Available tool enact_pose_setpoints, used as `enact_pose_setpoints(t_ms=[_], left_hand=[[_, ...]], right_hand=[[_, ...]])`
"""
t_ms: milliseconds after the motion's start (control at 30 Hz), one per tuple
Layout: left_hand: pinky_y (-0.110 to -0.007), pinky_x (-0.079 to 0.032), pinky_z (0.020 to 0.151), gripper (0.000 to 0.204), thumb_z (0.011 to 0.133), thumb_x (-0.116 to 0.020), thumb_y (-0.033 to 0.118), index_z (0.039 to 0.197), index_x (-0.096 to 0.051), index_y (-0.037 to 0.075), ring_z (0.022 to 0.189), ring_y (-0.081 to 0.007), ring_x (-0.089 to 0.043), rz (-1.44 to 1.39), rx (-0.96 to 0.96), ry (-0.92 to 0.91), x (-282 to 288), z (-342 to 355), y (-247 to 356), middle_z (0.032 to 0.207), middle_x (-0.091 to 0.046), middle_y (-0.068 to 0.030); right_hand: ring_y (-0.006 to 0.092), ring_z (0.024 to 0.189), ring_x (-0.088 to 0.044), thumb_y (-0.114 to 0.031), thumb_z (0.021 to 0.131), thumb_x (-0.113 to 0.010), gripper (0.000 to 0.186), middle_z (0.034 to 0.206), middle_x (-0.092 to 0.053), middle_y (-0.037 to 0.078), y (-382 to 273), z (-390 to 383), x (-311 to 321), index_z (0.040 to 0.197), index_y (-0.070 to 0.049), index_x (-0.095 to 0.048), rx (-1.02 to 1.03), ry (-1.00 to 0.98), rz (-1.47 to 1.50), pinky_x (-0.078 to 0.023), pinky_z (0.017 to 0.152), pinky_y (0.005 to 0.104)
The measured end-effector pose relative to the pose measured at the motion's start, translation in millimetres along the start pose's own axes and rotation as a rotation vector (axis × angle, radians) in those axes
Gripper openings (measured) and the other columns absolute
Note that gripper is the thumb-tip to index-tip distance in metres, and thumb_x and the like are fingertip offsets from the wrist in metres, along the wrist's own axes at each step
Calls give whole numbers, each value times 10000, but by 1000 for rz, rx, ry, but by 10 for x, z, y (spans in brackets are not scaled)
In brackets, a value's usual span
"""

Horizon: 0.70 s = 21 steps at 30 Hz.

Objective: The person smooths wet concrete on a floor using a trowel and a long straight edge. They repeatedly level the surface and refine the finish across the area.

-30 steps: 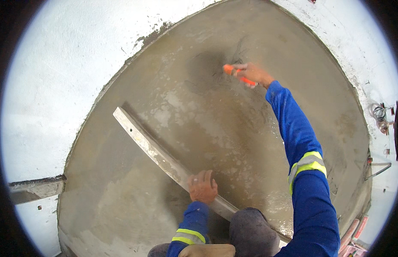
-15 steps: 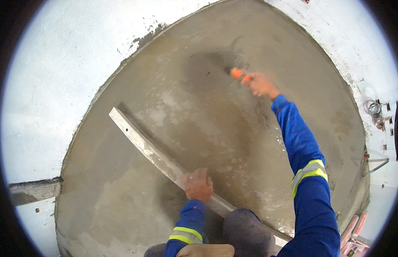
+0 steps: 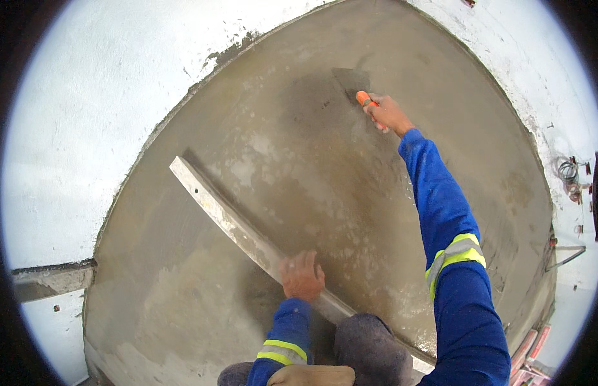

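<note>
My right hand [image 3: 390,115] is closed round the orange handle of a pointed trowel [image 3: 352,82]. Its grey blade lies on the wet mortar floor [image 3: 434,83], at the edge of a darker, rougher patch. Lower down, my left hand [image 3: 302,278] holds a long, pale straightedge [image 3: 223,220], its fingers reaching over the bar. The bar slants from the middle left toward the lower right, smeared with mortar and with a small hole near its far end. My knee [image 3: 370,347] hides part of it.
White walls [image 3: 86,128] border the mortar on both sides, meeting it along a rough edge. A grey sill [image 3: 54,283] breaks the left wall. Coiled cable [image 3: 568,170] and a bent metal rod [image 3: 567,256] are at the right, with reddish packages [image 3: 534,344] at the lower right.
The trowel has moved slightly up with my right hand, and its blade now shows clearly where it was blurred. My left hand stays on the straightedge.
</note>
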<state>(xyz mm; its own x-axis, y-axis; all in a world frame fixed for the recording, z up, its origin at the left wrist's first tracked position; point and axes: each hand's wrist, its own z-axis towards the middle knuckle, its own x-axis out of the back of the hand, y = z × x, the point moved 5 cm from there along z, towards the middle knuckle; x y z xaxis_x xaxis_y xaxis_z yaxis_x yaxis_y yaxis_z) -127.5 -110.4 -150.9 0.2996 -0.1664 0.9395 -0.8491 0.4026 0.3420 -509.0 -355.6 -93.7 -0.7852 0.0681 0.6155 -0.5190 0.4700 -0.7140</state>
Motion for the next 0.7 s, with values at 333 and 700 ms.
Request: enact_pose_setpoints(t_ms=[333,700], left_hand=[[-473,-313,1064,403,820,-644,276,1201,-605,151,1142,-255,-565,59,-22,-59,-4,29,81,1181,-623,-80],[-467,-282,1099,430,847,-626,257,1262,-559,163,1194,-254,-532,164,-20,-122,-79,-16,136,1245,-593,-82]], right_hand=[[268,551,-598,-237,882,-615,473,750,-634,120,990,-706,666,1318,-63,-560,-62,238,-86,-501,515,390],[476,906,-635,-213,837,-639,514,995,-665,270,3457,-4317,1004,1294,-44,-472,-600,838,-274,-512,773,552]])
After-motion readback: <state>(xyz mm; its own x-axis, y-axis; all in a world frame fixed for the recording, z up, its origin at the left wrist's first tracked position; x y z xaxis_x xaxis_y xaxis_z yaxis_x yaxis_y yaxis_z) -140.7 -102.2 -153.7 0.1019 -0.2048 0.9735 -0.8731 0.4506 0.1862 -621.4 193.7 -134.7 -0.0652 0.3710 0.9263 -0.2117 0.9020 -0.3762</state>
